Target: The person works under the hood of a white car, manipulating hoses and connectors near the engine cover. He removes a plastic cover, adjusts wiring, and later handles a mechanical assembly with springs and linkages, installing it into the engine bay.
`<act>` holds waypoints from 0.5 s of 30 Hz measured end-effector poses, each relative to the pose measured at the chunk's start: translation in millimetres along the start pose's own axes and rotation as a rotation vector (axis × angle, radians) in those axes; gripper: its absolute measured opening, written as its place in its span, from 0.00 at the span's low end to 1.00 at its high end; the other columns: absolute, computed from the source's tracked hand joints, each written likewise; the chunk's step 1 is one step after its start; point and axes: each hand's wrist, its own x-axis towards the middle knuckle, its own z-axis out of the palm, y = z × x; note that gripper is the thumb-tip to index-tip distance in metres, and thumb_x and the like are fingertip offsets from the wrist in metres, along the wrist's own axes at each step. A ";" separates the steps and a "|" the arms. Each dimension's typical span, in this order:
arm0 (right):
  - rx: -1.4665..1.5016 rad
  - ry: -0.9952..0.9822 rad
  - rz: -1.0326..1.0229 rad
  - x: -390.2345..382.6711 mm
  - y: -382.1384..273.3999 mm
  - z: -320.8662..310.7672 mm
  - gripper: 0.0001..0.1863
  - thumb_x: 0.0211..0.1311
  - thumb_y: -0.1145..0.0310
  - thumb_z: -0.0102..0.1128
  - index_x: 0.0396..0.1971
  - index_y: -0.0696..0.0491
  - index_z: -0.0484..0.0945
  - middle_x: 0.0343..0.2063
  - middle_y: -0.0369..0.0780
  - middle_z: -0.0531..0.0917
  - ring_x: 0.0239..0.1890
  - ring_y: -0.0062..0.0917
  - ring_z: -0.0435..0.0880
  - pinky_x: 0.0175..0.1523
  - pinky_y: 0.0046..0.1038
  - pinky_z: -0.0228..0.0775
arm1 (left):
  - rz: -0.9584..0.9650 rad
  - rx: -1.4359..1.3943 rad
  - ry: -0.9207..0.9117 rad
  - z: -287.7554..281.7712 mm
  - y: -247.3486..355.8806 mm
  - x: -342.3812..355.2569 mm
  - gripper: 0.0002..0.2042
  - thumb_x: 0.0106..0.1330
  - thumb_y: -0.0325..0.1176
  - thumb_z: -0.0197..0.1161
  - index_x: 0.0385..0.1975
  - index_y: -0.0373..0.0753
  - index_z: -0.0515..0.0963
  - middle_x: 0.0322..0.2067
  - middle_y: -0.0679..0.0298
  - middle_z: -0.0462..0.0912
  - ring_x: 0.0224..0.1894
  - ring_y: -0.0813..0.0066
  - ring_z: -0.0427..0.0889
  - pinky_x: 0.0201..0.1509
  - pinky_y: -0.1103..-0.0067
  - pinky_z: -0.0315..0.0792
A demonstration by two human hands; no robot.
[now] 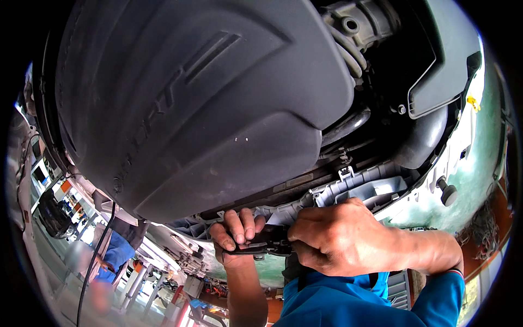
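Over the front edge of a car's engine bay, both my hands are on a flat black part (262,249) with small fittings along it; its exact kind I cannot make out. My left hand (238,231) has its fingers curled over the part's left end, the thumb side partly hidden. The right hand (340,237) is closed at the other end, its fingertips out of sight behind the knuckles. Just beyond my hands runs a grey plastic front crossmember (376,189). A large black engine cover (218,114) fills the view above it.
A thick black hose (425,141) and a grey housing (455,49) lie at the far right of the bay. A black rubber buffer (448,193) stands on the right front edge. At the left, a person in blue (117,253) is near cluttered benches.
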 end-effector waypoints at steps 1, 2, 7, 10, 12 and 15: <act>0.012 0.015 0.005 0.7 -0.8 0.8 0.07 0.55 0.71 0.67 0.32 0.58 0.82 0.28 0.43 0.84 0.26 0.42 0.86 0.28 0.40 0.78 | 0.010 0.037 -0.009 0.0 3.4 0.9 0.10 0.70 0.41 0.73 0.31 0.47 0.81 0.34 0.68 0.76 0.43 0.71 0.74 0.45 0.71 0.67; 0.030 0.028 0.010 1.2 -1.6 1.2 0.07 0.54 0.71 0.65 0.30 0.59 0.81 0.27 0.44 0.84 0.26 0.44 0.86 0.29 0.43 0.78 | 0.021 0.074 -0.017 0.3 7.8 2.0 0.10 0.70 0.42 0.73 0.31 0.46 0.81 0.35 0.67 0.76 0.43 0.70 0.75 0.43 0.72 0.67; -0.038 0.020 0.010 4.2 -3.6 1.9 0.07 0.53 0.71 0.66 0.30 0.58 0.81 0.27 0.43 0.84 0.24 0.42 0.85 0.28 0.43 0.77 | 0.037 0.316 -0.028 12.7 31.1 4.4 0.10 0.68 0.36 0.76 0.33 0.41 0.81 0.35 0.62 0.76 0.40 0.68 0.76 0.39 0.73 0.68; -0.055 0.034 0.010 3.2 -4.8 2.5 0.07 0.52 0.72 0.67 0.30 0.57 0.81 0.27 0.42 0.84 0.24 0.42 0.85 0.28 0.42 0.77 | 0.027 0.459 -0.054 20.4 41.1 5.0 0.10 0.70 0.37 0.74 0.32 0.43 0.78 0.35 0.63 0.75 0.40 0.69 0.74 0.40 0.73 0.68; -0.045 0.072 0.019 2.4 -5.5 2.8 0.07 0.52 0.72 0.68 0.30 0.57 0.81 0.27 0.42 0.84 0.24 0.41 0.86 0.28 0.41 0.77 | 0.045 0.424 0.001 21.4 44.3 5.8 0.10 0.67 0.34 0.76 0.31 0.40 0.80 0.34 0.60 0.77 0.38 0.67 0.76 0.38 0.71 0.70; -0.043 0.131 0.033 3.3 -7.5 1.4 0.08 0.52 0.73 0.70 0.32 0.57 0.83 0.28 0.42 0.85 0.24 0.40 0.87 0.28 0.38 0.78 | -0.006 0.245 0.092 17.4 48.9 8.1 0.12 0.64 0.34 0.77 0.33 0.39 0.77 0.33 0.61 0.75 0.36 0.68 0.76 0.39 0.73 0.70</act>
